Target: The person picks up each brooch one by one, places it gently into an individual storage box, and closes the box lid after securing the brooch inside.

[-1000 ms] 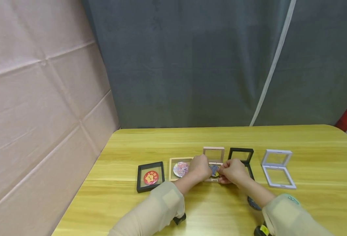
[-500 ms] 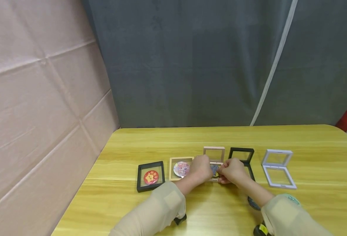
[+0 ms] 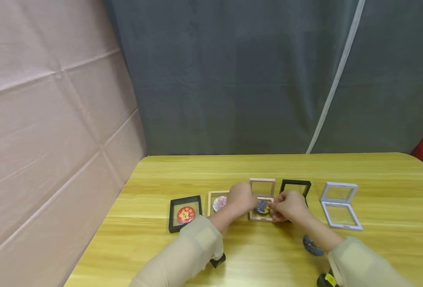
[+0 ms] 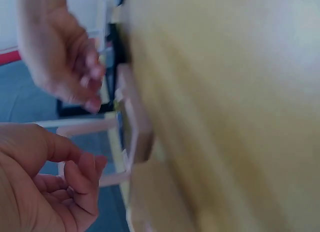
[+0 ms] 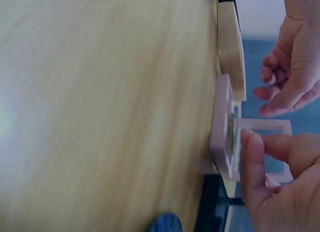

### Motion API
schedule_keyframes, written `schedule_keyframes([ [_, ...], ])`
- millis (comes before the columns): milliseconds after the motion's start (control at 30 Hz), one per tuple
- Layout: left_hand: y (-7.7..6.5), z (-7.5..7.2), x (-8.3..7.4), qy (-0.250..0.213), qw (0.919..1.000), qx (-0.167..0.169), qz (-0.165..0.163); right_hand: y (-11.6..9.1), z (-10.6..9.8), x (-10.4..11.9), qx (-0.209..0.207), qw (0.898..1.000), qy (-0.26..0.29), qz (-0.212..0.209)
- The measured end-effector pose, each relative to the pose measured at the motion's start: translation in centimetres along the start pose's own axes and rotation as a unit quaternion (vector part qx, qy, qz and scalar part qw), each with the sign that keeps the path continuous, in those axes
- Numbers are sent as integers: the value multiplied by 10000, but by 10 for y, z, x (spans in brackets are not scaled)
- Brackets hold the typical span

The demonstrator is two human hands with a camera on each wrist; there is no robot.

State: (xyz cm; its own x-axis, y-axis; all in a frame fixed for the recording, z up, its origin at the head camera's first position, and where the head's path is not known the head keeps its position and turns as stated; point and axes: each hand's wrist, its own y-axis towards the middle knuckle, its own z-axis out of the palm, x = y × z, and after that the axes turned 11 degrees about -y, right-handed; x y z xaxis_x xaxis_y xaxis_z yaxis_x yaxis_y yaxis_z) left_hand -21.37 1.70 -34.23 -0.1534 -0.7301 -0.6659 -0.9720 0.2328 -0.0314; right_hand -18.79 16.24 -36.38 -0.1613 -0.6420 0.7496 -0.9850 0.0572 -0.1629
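Observation:
A pink hinged display frame (image 3: 251, 217) sits on the table with its lid raised; a round blue-and-yellow badge (image 3: 262, 207) lies in its lower half. My left hand (image 3: 241, 198) hovers at the frame's left side, fingers loosely curled and holding nothing, as the left wrist view shows. At the right side is my right hand (image 3: 291, 205), thumb and index finger a little apart, fingertips close over the badge's right edge. The right wrist view has the pink frame (image 5: 220, 127) edge-on, with the thumb overlapping its raised lid.
Left of the hands are a yellowish frame (image 3: 209, 205) with a pinkish badge and a black frame (image 3: 171, 217) with a red star badge. To the right stand an opened black frame (image 3: 296, 182) and an opened white frame (image 3: 340, 204). A dark round badge (image 3: 311, 246) lies nearer the front.
Both hands have drawn slightly away from the badge, showing more of it and of the pink frame's lower edge. The left hand now covers more of the pinkish badge.

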Motion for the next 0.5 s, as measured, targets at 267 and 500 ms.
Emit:
schedule_keyframes([
  [267, 7, -18, -3, -261, 9994, -210, -47, -14, -2, -9, -130, 9898, -1331, -492],
  [500, 10, -15, -6, -107, 9999, -82, 51, -15, 7, -11, -314, 9848, -1642, -472],
])
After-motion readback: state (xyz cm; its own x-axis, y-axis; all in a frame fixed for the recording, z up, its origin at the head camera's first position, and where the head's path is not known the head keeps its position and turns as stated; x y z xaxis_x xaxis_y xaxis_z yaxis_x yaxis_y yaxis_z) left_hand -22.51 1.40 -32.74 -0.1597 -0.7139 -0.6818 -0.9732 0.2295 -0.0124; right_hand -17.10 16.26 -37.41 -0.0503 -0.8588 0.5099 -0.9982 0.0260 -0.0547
